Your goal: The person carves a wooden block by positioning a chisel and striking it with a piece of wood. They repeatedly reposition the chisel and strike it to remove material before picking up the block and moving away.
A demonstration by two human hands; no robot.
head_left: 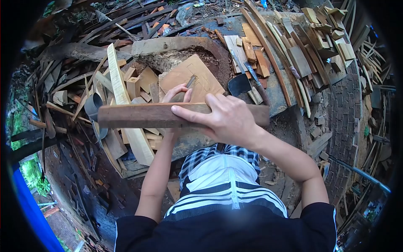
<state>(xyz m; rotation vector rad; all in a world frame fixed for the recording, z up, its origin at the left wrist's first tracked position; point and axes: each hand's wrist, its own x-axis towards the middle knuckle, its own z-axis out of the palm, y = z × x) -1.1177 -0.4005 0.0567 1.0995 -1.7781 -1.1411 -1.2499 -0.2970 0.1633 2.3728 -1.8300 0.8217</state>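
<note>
A long brown wooden plank (142, 116) lies crosswise in front of me, raised over the workbench. My right hand (228, 115) is closed around its right part, with the thumb stretched along its near face. Beyond the plank, partly hidden by it, my left hand (178, 94) has its fingers curled. A short grey pencil-like stick (191, 81) rises from between its thumb and index finger. Behind that hand lies a square light-brown board (205, 77) with lines drawn on it.
A black-bladed tool (239, 85) and a blue-marked saw-like strip (253, 73) lie to the right. Wood blocks (321, 33) are stacked at the far right. A pale plank (119, 80) and a grey cup (93, 103) are left, amid scrap wood.
</note>
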